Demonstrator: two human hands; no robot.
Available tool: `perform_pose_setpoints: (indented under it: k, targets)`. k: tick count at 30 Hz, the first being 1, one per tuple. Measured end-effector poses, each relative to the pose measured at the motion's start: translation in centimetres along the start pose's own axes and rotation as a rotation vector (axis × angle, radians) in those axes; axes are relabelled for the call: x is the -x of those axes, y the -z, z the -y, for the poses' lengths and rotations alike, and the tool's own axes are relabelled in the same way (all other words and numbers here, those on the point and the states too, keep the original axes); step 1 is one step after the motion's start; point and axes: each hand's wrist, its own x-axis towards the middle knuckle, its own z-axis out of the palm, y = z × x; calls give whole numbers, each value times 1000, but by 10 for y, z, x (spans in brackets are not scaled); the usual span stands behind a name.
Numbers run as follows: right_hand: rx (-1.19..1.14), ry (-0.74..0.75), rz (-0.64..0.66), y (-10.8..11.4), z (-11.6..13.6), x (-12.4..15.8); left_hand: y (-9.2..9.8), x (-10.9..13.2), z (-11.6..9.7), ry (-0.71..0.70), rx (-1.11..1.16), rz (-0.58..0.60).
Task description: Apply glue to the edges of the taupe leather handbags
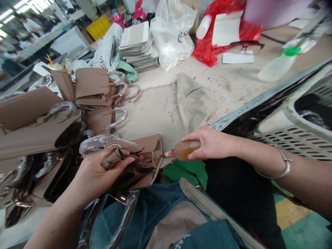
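Note:
A brown handbag (149,142) lies on its side at the table's edge, its opening towards the right, its handles wrapped in clear plastic. My left hand (103,169) is closed on the bag's bunched lining (113,158), thumb pressed over the fabric. In my right hand (207,143) is a squeeze bottle (185,149) of amber liquid, held sideways with fingers wrapped round it. Its reddish nozzle points left and is at the bag's edge; whether it touches cannot be made out.
Several brown handbags (92,81) crowd the left side. Behind stand a stack of pale panels (137,45), a white plastic bag (172,34) and a red plastic bag (204,52). Glasses (246,45) and a green-capped bottle (278,65) lie at right, above a plastic basket (298,135).

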Motion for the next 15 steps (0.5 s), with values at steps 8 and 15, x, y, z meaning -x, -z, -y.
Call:
perform_pose_setpoints:
  k: [8, 15]
  targets:
    - [105, 14, -98, -6, 5, 4, -4, 10, 0, -118, 4, -30]
    - [132, 26, -113, -14, 7, 3, -13, 14, 4, -95, 35, -1]
